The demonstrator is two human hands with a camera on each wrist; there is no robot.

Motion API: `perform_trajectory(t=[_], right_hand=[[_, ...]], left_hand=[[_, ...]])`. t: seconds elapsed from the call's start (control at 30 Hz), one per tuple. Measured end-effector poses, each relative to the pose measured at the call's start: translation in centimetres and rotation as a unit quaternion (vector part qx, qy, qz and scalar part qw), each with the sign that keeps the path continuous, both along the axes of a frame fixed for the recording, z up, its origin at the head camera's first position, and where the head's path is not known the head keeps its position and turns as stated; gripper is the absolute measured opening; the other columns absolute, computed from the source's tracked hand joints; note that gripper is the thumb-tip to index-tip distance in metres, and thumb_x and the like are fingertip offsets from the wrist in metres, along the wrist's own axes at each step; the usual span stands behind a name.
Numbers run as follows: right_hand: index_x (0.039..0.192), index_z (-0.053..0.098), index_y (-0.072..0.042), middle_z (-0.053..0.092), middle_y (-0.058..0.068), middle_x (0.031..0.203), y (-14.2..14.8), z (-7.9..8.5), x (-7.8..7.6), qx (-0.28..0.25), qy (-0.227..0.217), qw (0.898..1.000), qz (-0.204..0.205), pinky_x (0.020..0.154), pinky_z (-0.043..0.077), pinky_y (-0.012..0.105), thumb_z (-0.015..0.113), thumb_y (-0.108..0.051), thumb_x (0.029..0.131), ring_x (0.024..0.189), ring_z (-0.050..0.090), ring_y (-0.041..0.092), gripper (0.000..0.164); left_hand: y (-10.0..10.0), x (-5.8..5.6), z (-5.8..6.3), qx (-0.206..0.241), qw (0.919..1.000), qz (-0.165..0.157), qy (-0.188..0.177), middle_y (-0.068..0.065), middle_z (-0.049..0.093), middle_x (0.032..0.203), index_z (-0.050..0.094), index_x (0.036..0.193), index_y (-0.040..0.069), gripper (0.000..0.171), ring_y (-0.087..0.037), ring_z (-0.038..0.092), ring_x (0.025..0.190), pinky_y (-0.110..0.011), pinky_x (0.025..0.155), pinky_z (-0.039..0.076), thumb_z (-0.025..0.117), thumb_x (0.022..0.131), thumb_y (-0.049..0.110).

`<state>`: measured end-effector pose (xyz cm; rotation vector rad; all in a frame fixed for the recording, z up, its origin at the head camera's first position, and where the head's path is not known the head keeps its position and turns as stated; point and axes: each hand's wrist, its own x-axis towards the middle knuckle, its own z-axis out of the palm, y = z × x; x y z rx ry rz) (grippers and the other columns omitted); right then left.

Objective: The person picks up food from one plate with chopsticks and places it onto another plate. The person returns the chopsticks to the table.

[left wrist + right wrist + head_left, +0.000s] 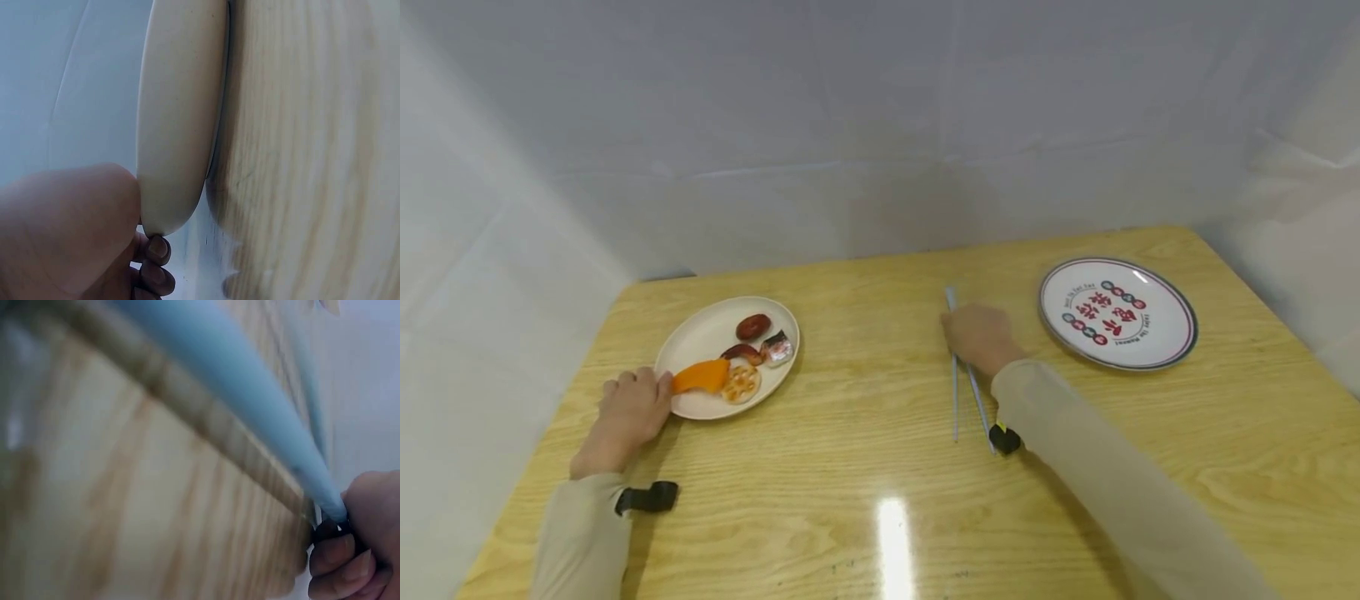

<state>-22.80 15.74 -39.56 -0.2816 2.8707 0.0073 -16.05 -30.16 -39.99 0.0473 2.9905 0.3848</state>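
At the left, my left hand [631,410] holds the near-left rim of a cream plate [696,336]. In the left wrist view, the thumb [94,212] lies against one side of the plate wall [178,119] and curled fingertips [157,278] touch the other. The plate bears an orange piece [702,377], a round latticed piece [742,384], a brown oval [753,327], a dark red curved piece [742,354] and a dark-and-white piece [777,348]. My right hand [979,335] grips a pair of pale blue chopsticks [978,402], low over the table; their near ends spread apart.
A white plate [1172,321] with red characters and a dark rim lies right of my right hand. The wooden table [820,467] ends at a pale sheet [880,125] behind, with more sheeting at both sides.
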Motion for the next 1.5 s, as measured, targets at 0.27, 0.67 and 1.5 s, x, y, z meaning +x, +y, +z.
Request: perform_trajectory(t=[0.27,0.67,1.5], right_hand=[[0.087,0.066,-0.001,0.064,0.016,0.076,0.5,-0.1,-0.2,-0.052,0.003,0.995,-0.087,0.066,0.054,0.047,0.028,-0.029,0.106,0.073,0.066,0.031,0.051],[0.081,0.065,-0.002,0.061,0.009,0.074,-0.7,0.6,-0.5,0.026,-0.024,0.999,-0.018,0.070,0.054,0.045,0.030,-0.027,0.106,0.069,0.060,0.021,0.050],[0.056,0.049,-0.013,0.041,-0.002,0.051,0.4,0.4,-0.3,-0.062,-0.030,0.996,-0.047,0.042,0.036,0.026,0.024,-0.044,0.105,0.043,0.035,0.011,0.064]], left_hand=[[0.0,0.2,0.0,0.001,1.0000,0.002,0.006,-0.043,0.040,0.100,0.041,0.104,-0.022,0.055,-0.056,0.034,0.095,-0.061,0.083,0.029,0.019,0.105,0.028],[0.1,0.6,0.1,0.010,0.9993,0.027,-0.025,-0.043,0.038,0.105,0.039,0.109,-0.022,0.059,-0.054,0.034,0.091,-0.063,0.078,0.033,0.016,0.105,0.033],[0.2,-0.1,0.1,0.004,0.9996,0.022,-0.014,-0.041,0.038,0.102,0.039,0.107,-0.020,0.061,-0.052,0.033,0.090,-0.061,0.077,0.032,0.015,0.105,0.035]])
